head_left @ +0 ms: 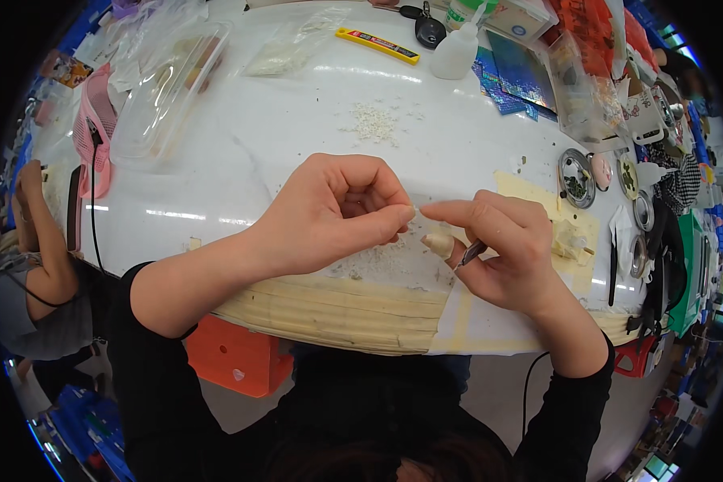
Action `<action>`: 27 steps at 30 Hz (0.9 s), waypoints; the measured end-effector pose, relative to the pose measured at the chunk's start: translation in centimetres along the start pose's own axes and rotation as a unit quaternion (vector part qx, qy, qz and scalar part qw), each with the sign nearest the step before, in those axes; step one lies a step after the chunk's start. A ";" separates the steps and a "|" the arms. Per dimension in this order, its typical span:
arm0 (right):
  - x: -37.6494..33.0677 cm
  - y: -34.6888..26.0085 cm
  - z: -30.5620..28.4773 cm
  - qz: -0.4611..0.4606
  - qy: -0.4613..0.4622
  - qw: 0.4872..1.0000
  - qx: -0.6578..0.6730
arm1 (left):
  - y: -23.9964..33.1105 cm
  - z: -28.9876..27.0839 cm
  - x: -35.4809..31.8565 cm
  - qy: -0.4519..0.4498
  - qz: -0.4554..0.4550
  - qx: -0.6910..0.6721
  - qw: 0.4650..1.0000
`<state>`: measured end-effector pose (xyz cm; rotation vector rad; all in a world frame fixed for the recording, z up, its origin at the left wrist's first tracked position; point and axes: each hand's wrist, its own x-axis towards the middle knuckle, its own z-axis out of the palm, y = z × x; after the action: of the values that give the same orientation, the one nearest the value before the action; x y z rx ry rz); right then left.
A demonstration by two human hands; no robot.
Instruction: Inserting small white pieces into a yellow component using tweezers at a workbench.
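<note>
The left hand [341,205] pinches narrowly, contents unclear. Just rightward, the right hand's [514,241] grip holds a slanting metal tool [473,253].

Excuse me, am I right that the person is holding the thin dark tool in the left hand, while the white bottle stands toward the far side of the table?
Not quite: the head view shows the thin dark tool in the right hand, not the left hand. The white bottle does stand toward the far side of the table.

Left hand [329,213] pinched, right hand [510,253] curled (nearby)
</note>
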<state>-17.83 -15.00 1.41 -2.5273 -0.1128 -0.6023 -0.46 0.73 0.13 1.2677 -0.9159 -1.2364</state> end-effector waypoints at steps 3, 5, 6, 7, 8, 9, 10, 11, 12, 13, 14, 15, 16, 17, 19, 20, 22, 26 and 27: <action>0.0 0.0 0.0 0.013 0.013 1.000 0.015 | 0.2 0.0 0.0 0.003 0.004 0.010 1.000; 0.0 -0.1 0.0 0.029 0.011 0.999 0.024 | 0.2 0.0 0.0 0.002 0.002 0.009 1.000; 0.0 -0.1 0.0 0.037 0.007 0.999 0.028 | 0.2 0.0 0.0 0.003 0.001 0.004 1.000; 0.0 -0.2 0.0 0.046 0.004 0.998 0.033 | 0.2 0.0 -0.1 0.004 0.001 0.001 1.000; -0.1 -0.1 0.2 0.050 0.012 0.998 0.038 | 0.2 0.1 -0.1 0.004 0.000 -0.004 1.000; -0.1 0.0 0.4 0.055 0.019 0.997 0.043 | 0.2 0.1 -0.1 0.003 0.000 -0.004 1.000; -0.2 0.1 0.5 0.059 0.027 0.997 0.048 | 0.2 0.1 0.0 0.002 0.000 -0.005 1.000; -0.2 0.0 0.5 0.064 0.021 0.997 0.043 | 0.2 0.1 0.0 0.003 0.000 -0.005 1.000; -0.2 0.0 0.4 0.069 0.016 0.997 0.037 | 0.2 0.1 -0.1 0.003 -0.001 -0.006 1.000; -0.1 -0.1 0.3 0.075 0.011 0.997 0.032 | 0.2 0.1 -0.1 0.002 -0.001 -0.007 1.000; 0.0 -0.2 0.2 0.079 0.004 0.996 0.027 | 0.2 0.1 -0.1 0.002 -0.002 -0.007 1.000; 0.1 -0.3 0.2 0.084 -0.002 0.996 0.022 | 0.2 0.1 -0.1 0.005 0.000 0.002 1.000; 0.2 -0.3 0.2 0.088 -0.008 0.996 0.016 | 0.1 0.1 -0.2 0.008 0.002 0.011 1.000; 0.2 -0.3 0.2 0.093 -0.017 0.996 -0.004 | 0.1 0.1 -0.2 0.010 0.004 0.020 1.000; 0.1 -0.3 0.4 0.102 -0.036 0.993 -0.046 | -0.1 0.2 -0.2 0.021 0.101 0.118 0.988; 0.0 -0.2 0.5 0.095 -0.040 0.993 -0.062 | -0.2 0.3 -0.2 0.027 0.149 0.166 0.974; -0.2 -0.2 0.6 0.081 -0.048 0.991 -0.095 | -0.1 0.4 -0.1 0.039 0.231 0.270 0.934; -0.2 -0.4 0.8 0.066 -0.047 0.987 -0.136 | -0.3 0.4 0.0 0.043 0.304 0.344 0.888; -0.2 -0.3 0.8 0.064 -0.045 0.987 -0.142 | -0.3 0.4 0.0 0.042 0.309 0.349 0.883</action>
<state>-17.76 -14.29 0.86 -2.8110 0.1110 -0.4803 -0.92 0.70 -0.12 1.3815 -1.6294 -0.3305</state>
